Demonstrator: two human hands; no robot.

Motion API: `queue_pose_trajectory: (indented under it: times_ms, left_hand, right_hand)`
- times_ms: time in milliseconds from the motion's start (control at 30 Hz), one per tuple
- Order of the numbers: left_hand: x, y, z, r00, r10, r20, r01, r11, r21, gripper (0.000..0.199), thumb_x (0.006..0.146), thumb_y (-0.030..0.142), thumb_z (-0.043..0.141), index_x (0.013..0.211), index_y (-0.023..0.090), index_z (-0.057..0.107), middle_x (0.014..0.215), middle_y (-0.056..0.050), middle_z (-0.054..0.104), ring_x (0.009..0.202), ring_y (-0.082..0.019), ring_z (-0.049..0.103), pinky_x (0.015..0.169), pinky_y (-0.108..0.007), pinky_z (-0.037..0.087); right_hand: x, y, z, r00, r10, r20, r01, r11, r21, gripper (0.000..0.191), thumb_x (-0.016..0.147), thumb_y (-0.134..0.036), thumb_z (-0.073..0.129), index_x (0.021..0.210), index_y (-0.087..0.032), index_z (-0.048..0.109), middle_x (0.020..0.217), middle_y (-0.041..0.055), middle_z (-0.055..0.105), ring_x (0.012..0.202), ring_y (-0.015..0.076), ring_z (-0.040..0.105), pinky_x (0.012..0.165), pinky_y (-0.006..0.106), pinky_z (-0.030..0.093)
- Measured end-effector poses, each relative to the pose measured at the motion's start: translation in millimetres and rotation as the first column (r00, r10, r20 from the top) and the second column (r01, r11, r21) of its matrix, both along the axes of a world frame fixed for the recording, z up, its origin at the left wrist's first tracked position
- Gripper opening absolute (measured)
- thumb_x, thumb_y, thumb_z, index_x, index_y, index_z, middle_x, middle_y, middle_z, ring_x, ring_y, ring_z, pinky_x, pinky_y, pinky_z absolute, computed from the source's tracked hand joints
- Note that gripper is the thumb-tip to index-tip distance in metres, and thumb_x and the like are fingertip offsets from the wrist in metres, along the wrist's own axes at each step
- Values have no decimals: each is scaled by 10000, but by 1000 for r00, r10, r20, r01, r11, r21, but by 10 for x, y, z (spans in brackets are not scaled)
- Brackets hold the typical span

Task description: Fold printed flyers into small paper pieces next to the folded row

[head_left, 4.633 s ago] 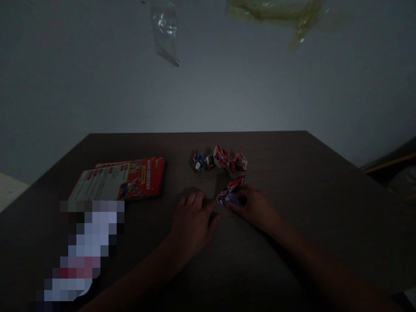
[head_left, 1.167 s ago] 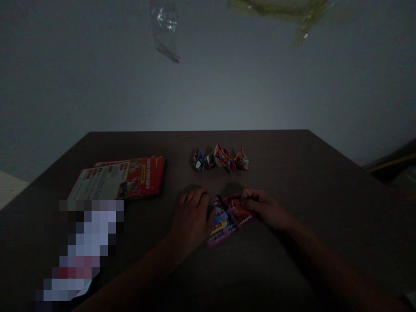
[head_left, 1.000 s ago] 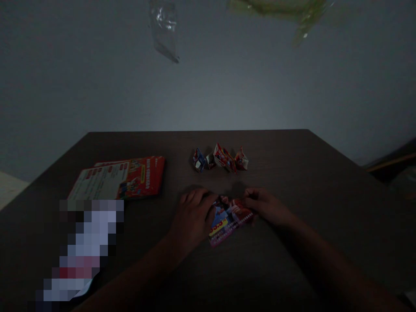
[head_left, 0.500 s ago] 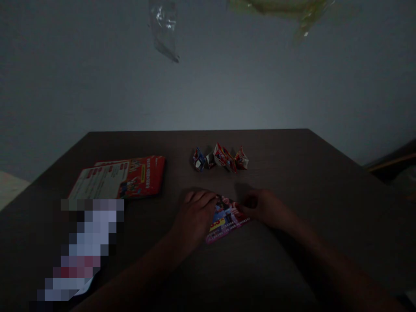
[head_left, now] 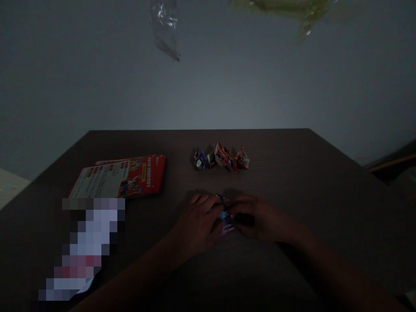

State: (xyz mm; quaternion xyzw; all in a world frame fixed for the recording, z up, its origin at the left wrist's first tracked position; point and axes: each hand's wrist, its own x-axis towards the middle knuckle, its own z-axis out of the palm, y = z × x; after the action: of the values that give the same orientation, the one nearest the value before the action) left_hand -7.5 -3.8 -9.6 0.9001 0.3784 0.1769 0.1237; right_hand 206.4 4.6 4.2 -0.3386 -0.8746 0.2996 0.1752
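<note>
A small colourful printed paper (head_left: pixel 226 222) lies on the dark wooden table (head_left: pixel 279 151), mostly covered by both hands. My left hand (head_left: pixel 199 221) rests over its left part, fingers bent and closed on it. My right hand (head_left: pixel 256 216) is at its right edge, thumb and fingers curved round it in a pinch. Behind the hands stands a row of several small folded paper pieces, among them a blue and white one (head_left: pixel 199 159) and a red and white one (head_left: pixel 242 159). The picture is dim, so the paper's folds are hard to make out.
Red and white printed sheets (head_left: pixel 143 175) lie stacked at the left of the table. A pixelated pale object (head_left: pixel 89 242) lies nearer on that side. Clear plastic (head_left: pixel 165 30) and yellowish tape (head_left: pixel 286 5) hang on the wall behind the table.
My right hand has moved left, closer to my left hand, and now covers the paper's right part. Less of the paper shows. My left thumb is now more visible on it.
</note>
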Motion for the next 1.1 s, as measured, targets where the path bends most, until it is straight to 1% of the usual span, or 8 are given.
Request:
queue_pose_trajectory:
  times_ms: [100, 233, 467, 733, 967, 1100]
  left_hand:
    - [-19, -11, 25, 1000, -8, 14, 9, 1000, -25, 406, 763, 371, 627, 1140, 235, 561, 1194, -63, 551, 1103, -253, 481, 953, -428, 347]
    - [-27, -12, 28, 1000, -4, 16, 5, 1000, -28, 557, 673, 451, 692, 1170, 252, 540, 1213, -52, 544, 1112, -259, 479, 957, -433, 336]
    - [-12, -29, 49, 1000, -6, 2, 6, 1000, -16, 493, 725, 419, 644, 1176, 245, 549, 1208, -70, 548, 1107, -263, 479, 958, -440, 326]
    - [-16, -29, 62, 1000, -8, 2, 8, 1000, -8, 419, 749, 413, 614, 1131, 243, 585, 1173, -70, 561, 1074, -264, 494, 939, -454, 350]
    - [-12, -37, 90, 999, -11, -41, 10, 1000, -22, 399, 809, 406, 535, 1156, 213, 575, 1224, -95, 533, 1112, -276, 473, 961, -470, 343]
    - [-12, -35, 100, 998, -16, -68, 14, 1000, -25, 398, 831, 387, 497, 1175, 200, 564, 1234, -103, 526, 1119, -282, 467, 964, -475, 341]
  right_hand:
    - [14, 2, 36, 1000, 15, 6, -15, 1000, -27, 326, 702, -179, 689, 1021, -209, 635, 1075, 68, 610, 987, 202, 571, 885, 338, 447]
    - [28, 12, 30, 999, 1, 36, 0, 1000, -28, 344, 691, -190, 709, 1027, -212, 639, 1106, 72, 605, 1033, 218, 554, 909, 358, 437]
    - [29, 1, 29, 999, 16, 40, -16, 1000, -10, 312, 717, -193, 689, 1026, -206, 648, 1118, 75, 607, 1044, 207, 553, 922, 346, 431]
    - [26, 5, 55, 1000, 26, -7, -26, 1000, -15, 291, 712, -166, 688, 997, -216, 657, 1105, 71, 626, 1047, 216, 563, 916, 365, 429]
    - [46, 19, 37, 1000, 25, -1, -25, 999, -26, 304, 730, -194, 682, 1032, -223, 653, 1119, 68, 625, 1063, 212, 558, 922, 359, 430]
    - [47, 23, 44, 1000, 31, 4, -30, 999, -32, 269, 769, -205, 647, 1038, -207, 656, 1110, 76, 625, 1042, 202, 566, 905, 343, 440]
